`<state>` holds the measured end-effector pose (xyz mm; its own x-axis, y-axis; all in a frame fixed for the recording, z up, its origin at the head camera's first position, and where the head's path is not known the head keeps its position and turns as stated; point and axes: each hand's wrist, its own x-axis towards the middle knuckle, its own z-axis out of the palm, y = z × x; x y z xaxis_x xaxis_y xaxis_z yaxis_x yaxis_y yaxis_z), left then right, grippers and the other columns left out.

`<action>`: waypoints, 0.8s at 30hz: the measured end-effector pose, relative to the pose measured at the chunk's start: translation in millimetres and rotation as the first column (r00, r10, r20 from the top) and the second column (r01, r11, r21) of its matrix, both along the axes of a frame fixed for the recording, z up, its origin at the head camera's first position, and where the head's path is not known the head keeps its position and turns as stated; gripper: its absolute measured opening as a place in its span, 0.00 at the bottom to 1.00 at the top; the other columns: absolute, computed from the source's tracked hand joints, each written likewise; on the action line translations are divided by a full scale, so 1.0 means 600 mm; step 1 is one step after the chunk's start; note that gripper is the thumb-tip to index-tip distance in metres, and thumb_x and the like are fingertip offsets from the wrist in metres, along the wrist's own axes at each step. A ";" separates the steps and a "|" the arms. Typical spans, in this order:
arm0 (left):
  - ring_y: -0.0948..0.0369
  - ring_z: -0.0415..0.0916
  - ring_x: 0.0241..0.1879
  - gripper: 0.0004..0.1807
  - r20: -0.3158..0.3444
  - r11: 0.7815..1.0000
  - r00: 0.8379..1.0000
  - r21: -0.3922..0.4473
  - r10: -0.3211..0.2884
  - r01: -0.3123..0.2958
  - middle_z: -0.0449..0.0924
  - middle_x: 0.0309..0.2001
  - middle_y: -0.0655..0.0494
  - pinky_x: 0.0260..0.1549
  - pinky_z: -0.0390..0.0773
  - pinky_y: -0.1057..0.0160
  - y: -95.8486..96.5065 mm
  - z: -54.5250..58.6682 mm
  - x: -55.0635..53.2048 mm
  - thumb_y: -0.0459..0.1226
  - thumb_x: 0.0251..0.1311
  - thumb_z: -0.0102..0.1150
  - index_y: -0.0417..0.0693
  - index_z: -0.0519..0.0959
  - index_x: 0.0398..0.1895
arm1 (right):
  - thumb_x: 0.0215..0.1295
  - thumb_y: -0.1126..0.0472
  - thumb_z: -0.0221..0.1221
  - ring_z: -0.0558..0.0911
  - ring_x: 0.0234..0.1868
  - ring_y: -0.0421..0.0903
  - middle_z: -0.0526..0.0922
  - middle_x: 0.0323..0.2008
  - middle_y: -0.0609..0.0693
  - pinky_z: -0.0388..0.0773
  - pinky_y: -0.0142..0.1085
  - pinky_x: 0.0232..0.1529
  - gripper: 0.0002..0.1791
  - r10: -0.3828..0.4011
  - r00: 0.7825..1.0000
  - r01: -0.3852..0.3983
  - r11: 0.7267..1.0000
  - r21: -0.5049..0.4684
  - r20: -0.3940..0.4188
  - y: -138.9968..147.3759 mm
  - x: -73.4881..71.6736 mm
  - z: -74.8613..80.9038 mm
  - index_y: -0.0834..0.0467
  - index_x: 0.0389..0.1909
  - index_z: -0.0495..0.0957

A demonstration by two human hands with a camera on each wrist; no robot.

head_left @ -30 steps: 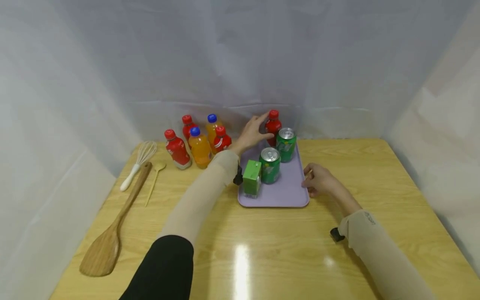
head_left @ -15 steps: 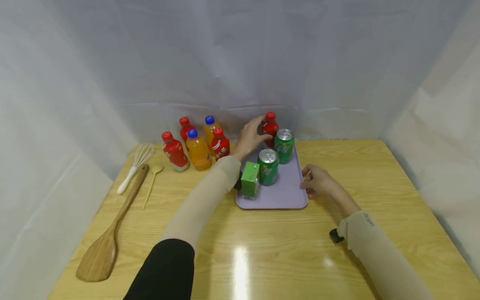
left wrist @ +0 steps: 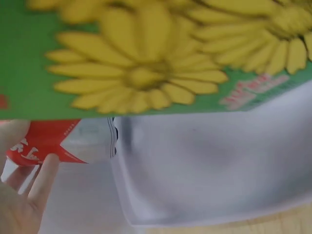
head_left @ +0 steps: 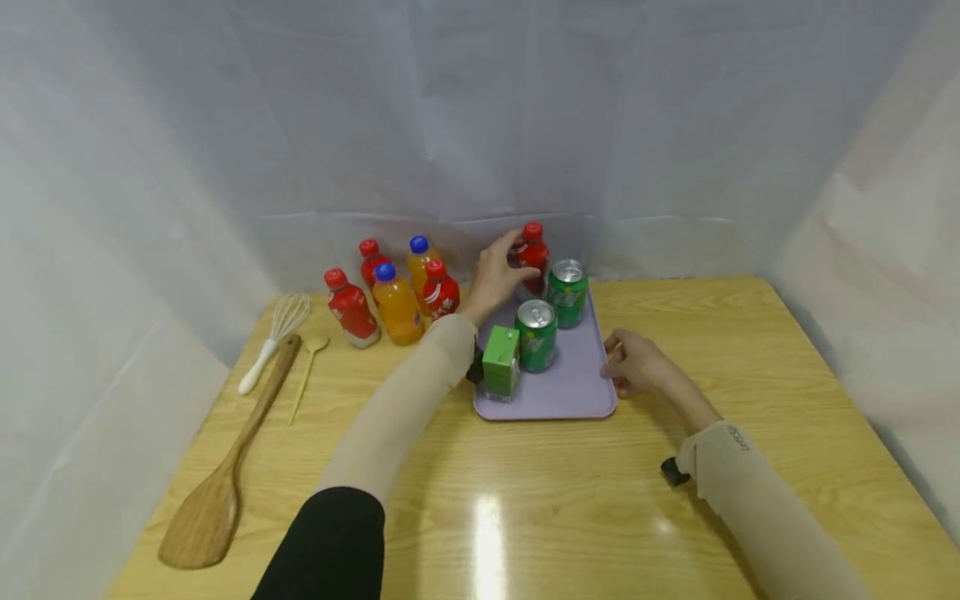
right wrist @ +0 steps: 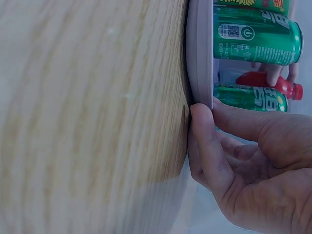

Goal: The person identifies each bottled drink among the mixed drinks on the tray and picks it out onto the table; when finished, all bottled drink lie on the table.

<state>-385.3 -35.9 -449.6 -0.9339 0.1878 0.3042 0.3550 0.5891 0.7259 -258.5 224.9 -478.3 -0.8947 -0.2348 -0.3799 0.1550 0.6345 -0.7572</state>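
Note:
My left hand (head_left: 492,282) grips a red-capped red bottle (head_left: 534,254) at the back of the lilac tray (head_left: 573,392). In the left wrist view, thumb and fingers lie around that bottle's red label, above its whitish base. One green soda can (head_left: 567,302) stands just right of the bottle; another green soda can (head_left: 536,342) is nearer the front. Left of this front can stands a green drink carton (head_left: 500,367), whose flowered side fills the top of the left wrist view. My right hand (right wrist: 258,161) pinches the tray's right rim between thumb and fingers.
Left of the tray stand several bottles, among them an orange bottle with a blue cap (head_left: 399,308) and a red bottle (head_left: 352,312). Farther left lie a whisk (head_left: 273,342), a wooden spatula (head_left: 217,492) and a yellow spoon (head_left: 306,375). A pale curtain (head_left: 480,125) hangs behind the table.
The red bottle in my left hand has shifted slightly left, widening its gap from the rear can. My right hand keeps its hold on the tray rim. The head view has moved slightly.

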 end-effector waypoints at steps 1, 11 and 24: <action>0.52 0.78 0.67 0.40 0.003 1.000 1.000 0.023 0.006 -0.006 0.81 0.67 0.48 0.70 0.77 0.53 -0.001 0.003 0.000 0.38 0.59 0.77 0.50 0.72 0.75 | 0.72 0.72 0.62 0.81 0.31 0.45 0.75 0.38 0.57 0.88 0.36 0.30 0.23 0.003 1.000 -0.003 1.000 0.001 0.000 0.000 -0.001 0.000 0.70 0.63 0.66; 0.49 0.81 0.62 0.39 0.016 0.988 1.000 0.155 0.022 -0.024 0.80 0.66 0.43 0.62 0.84 0.54 -0.023 0.030 0.003 0.33 0.60 0.76 0.48 0.72 0.75 | 0.72 0.71 0.62 0.81 0.31 0.45 0.75 0.38 0.57 0.89 0.36 0.31 0.23 0.019 1.000 -0.019 1.000 0.004 -0.011 -0.007 -0.014 0.000 0.70 0.63 0.66; 0.48 0.84 0.58 0.40 0.088 0.964 0.996 0.265 0.002 -0.026 0.78 0.69 0.45 0.57 0.88 0.52 -0.038 0.065 0.026 0.34 0.64 0.73 0.51 0.68 0.79 | 0.73 0.71 0.61 0.81 0.34 0.46 0.74 0.39 0.57 0.89 0.37 0.31 0.23 0.046 0.999 -0.046 0.999 -0.001 -0.015 -0.001 -0.022 0.000 0.71 0.64 0.65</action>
<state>-369.9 -58.5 -410.8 -0.9607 0.0979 0.2599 0.2775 0.3756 0.8843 -271.9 224.0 -478.5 -0.8883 -0.2767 -0.3665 0.1145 0.6394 -0.7603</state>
